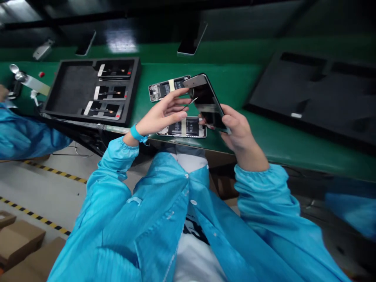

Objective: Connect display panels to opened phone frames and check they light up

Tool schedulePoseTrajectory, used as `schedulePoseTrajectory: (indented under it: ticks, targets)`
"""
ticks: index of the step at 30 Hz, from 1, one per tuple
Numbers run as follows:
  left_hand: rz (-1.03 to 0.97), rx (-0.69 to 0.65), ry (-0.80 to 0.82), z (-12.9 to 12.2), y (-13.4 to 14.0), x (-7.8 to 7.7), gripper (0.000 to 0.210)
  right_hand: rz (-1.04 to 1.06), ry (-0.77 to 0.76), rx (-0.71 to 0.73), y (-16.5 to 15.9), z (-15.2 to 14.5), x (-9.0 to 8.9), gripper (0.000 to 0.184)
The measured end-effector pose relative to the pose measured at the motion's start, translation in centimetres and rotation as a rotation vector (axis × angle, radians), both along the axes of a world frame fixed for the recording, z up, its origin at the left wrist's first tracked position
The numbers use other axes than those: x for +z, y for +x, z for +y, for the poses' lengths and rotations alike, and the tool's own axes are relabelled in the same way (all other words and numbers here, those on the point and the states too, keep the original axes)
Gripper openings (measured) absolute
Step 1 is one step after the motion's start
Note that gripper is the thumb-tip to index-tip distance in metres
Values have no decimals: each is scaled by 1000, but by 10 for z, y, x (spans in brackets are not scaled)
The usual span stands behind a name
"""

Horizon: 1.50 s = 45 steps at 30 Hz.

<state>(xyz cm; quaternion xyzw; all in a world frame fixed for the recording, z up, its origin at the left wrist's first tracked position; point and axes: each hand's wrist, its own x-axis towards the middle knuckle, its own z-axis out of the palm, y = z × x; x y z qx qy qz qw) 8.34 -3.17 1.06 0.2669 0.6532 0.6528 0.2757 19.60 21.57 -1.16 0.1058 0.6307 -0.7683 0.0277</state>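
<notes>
My right hand (pixel 242 131) grips a smartphone (pixel 208 102) by its lower edge, with the dark glossy screen tilted up. Close to the phone's left edge is my left hand (pixel 164 112), a blue band round its wrist. A thin, light-tipped strip (pixel 193 100) sticks out between its fingers and thumb; I cannot tell whether it is a tool or a film tab. Beneath my hands lies an opened phone body (pixel 192 127), its battery crossed by a pale strip. Behind it rests another opened phone body (pixel 164 91), partly covered by the held phone and my left fingers.
A black foam tray (pixel 70 84) at left holds several screen assemblies (pixel 110 93). Another black tray (pixel 320 98) lies at right on the green bench (pixel 235 74). Two phones (pixel 192 41) (pixel 86 44) lie farther back. A co-worker's blue sleeve (pixel 26 131) is at far left.
</notes>
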Motion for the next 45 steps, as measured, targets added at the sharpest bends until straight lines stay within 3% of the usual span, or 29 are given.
schedulePoseTrajectory:
  ticks: [8,11,15,17,20,23,25,29,32,38,41,43,45]
  targets:
    - [-146,78,22,-13,-2,-4,50,-28,17,13,-4,-23,21,73]
    - [-182,103,-9,-17,-4,-6,49,12,110,50,-7,-24,19,75]
    - [-143,284,-72,-19,-2,-3,45,135,311,112,-14,-30,13,78]
    - [-224,254,-65,-22,1,5,54,230,471,127,-17,-36,13,84]
    - [-368,187,-31,-31,12,26,85,383,724,126,-23,-47,17,90]
    - [-336,322,-61,-37,23,43,109,471,870,173,-34,-61,24,87]
    - [-248,367,-125,-40,23,45,103,507,912,208,-45,-75,27,86]
    - [-56,316,-255,-54,-6,32,78,568,935,249,-72,-102,26,91]
    - [-10,422,-218,-76,-41,27,72,623,918,254,-83,-108,19,93]
    - [-22,783,-173,-134,-97,48,68,554,976,174,-66,-65,6,77]
    - [137,950,-139,-168,-119,61,62,491,1031,89,-52,-29,-4,72]
    - [295,1011,-181,-189,-133,68,64,482,1058,19,-45,-6,-14,70]
    - [350,971,-299,-204,-146,72,74,474,1072,-54,-39,12,-25,69]
